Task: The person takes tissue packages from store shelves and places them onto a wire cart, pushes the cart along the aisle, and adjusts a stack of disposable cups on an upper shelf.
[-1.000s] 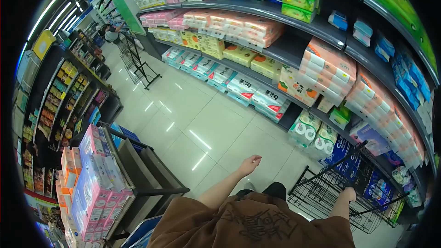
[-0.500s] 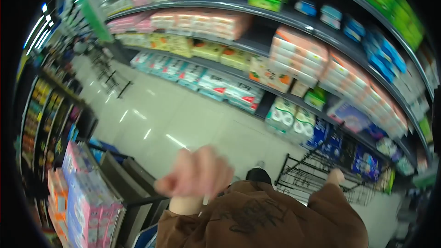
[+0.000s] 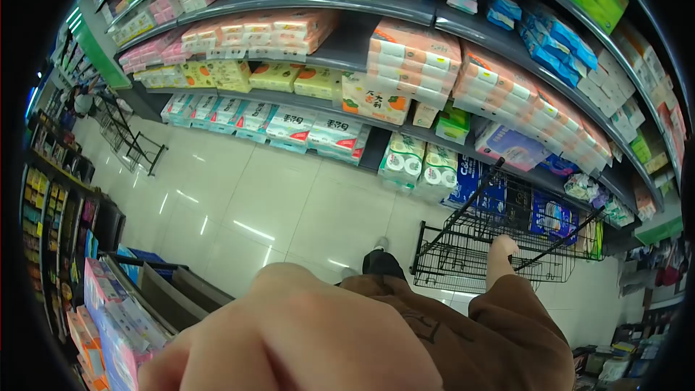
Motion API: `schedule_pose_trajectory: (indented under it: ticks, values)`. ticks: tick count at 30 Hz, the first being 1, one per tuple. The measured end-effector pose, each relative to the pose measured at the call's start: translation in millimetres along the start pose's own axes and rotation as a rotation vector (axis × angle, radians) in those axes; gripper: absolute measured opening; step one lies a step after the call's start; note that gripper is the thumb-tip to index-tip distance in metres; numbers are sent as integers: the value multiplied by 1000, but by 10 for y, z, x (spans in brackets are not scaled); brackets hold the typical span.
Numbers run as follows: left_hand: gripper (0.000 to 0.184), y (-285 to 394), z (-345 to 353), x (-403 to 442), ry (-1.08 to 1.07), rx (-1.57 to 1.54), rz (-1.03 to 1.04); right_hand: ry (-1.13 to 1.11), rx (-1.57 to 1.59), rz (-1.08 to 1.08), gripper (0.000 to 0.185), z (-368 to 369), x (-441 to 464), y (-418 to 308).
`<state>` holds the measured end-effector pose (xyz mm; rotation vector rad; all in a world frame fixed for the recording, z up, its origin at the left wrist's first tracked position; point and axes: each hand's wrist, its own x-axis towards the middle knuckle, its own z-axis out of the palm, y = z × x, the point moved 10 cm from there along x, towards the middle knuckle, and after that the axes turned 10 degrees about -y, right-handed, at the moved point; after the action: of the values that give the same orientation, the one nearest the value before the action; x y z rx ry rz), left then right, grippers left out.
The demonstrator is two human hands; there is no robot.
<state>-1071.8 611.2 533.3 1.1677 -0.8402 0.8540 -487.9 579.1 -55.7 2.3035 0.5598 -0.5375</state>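
My left hand looms large at the bottom centre, close to the camera. Its back and bent knuckles show, with the fingers curled together and their tips cut off by the frame edge; anything inside them is hidden. On the right, my right hand reaches from a brown sleeve to the black wire shopping cart. Its fingers look closed on the cart, though they are small in view. No goods can be made out inside the wire basket.
Shelves of tissue packs curve across the top. Toilet roll packs stand low beside the cart. A display of pink packs rises at lower left. Another black cart stands farther down the tiled aisle.
My left hand has come much closer to the camera and fills the bottom. The view has turned, so the shelves sit farther left. My right hand stays at the cart.
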Motion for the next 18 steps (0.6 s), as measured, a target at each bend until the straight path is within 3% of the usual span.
schedule_pose_trajectory:
  ticks: [2, 5, 8, 10, 11, 12, 13, 16, 18]
  values:
    - [20, -76, -36, 102, -83, -86, -24, -8, 70, 33, 42, -33, -14, 50]
    - [22, -92, -37, 71, -59, -59, 67, 105, -84, -9, 26, -140, -194, -25]
    - [26, -89, -59, 45, -71, -76, 132, -7, -179, 2, 26, 65, 92, -67]
    - [30, -93, -103, 44, -112, -105, 127, 43, -44, -25, 29, -64, -127, 2]
    - [32, -118, -186, -39, -133, -105, 118, 90, 103, 41, 22, 82, 224, 88]
    - [36, -173, -306, -184, -155, -67, 80, 200, 45, -12, 20, 49, 207, 52]
    - [49, -332, -583, -610, 33, -90, 148, 199, 17, -24, 19, 75, 240, 16]
    - [29, -1104, -1572, -2152, 730, 183, -463, 207, -84, 3, 19, -106, -101, -14]
    - [31, -1678, -2165, -4020, 866, 650, -1024, 56, -174, 114, 13, 160, 440, -54]
